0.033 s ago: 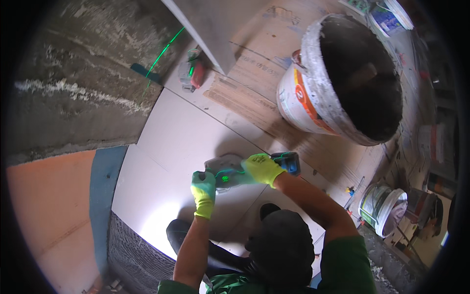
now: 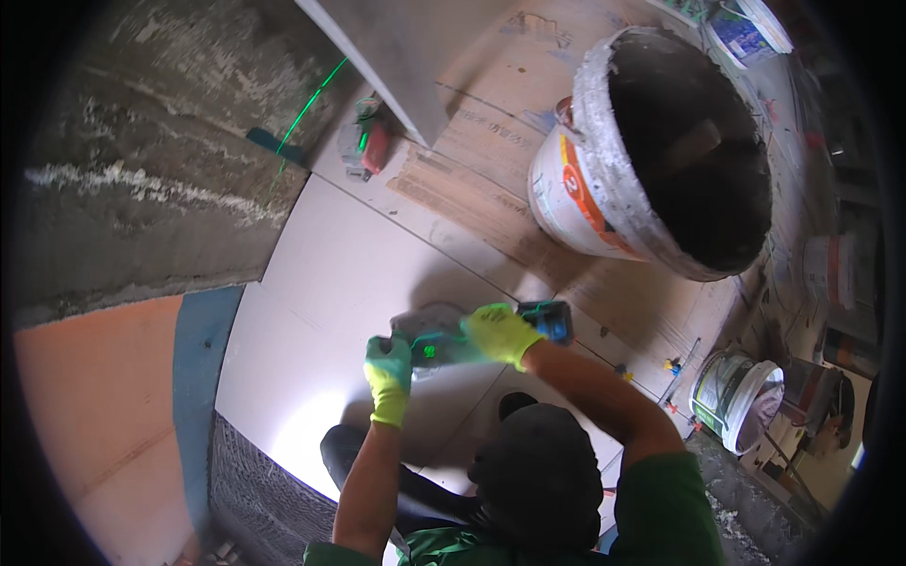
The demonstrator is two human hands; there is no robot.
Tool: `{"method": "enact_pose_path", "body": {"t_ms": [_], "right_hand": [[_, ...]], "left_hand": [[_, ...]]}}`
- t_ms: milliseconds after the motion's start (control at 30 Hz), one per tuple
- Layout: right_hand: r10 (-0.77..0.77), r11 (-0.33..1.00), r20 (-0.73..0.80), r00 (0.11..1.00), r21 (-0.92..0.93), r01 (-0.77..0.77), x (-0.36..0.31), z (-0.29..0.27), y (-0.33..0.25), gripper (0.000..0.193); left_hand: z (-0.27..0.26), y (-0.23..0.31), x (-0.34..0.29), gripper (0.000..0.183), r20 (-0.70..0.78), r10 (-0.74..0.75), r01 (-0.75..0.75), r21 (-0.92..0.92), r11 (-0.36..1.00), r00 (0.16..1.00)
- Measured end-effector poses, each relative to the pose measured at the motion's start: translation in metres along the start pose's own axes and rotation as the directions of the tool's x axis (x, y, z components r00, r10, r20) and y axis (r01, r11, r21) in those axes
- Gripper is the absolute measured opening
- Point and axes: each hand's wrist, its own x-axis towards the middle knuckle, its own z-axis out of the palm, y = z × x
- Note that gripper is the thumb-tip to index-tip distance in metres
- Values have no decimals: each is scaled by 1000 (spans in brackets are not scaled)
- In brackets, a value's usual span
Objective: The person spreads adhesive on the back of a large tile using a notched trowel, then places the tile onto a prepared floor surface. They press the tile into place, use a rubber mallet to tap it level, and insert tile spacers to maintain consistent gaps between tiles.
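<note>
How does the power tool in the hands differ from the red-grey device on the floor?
The power tool is held in the left hand and right hand; the red-grey device stands untouched on the floor. The power tool looks longer, the red-grey device more compact. Green light shows on both.

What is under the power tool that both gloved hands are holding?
Around the power tool, held by the left hand and right hand, pale floor tile shows. The patch directly beneath is covered, so anything there cannot be seen.
</note>
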Motion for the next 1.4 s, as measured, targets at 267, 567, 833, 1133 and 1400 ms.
{"method": "enact_pose_path", "body": {"t_ms": [267, 567, 833, 1133, 1400], "right_hand": [[103, 982, 235, 966, 132, -137, -1, 16, -24, 61], [91, 987, 226, 970, 108, -117, -9, 18, -16, 58], [33, 994, 267, 963, 88, -59, -14, 14, -1, 54], [39, 996, 306, 951, 63, -61, -21, 7, 9, 46], [79, 989, 333, 940, 90, -115, -12, 0, -13, 60]], "left_hand": [[-19, -14, -28, 18, -124, 184, -170, 115, 979, 975], [-10, -7, -36, 11, -88, 152, -146, 74, 987, 984], [4, -1, -49, 13, -95, 62, -58, 43, 997, 994], [13, 1, -59, 16, -102, 40, -36, 37, 999, 994], [2, 4, -42, 20, -122, 44, -33, 91, 995, 992]]}}
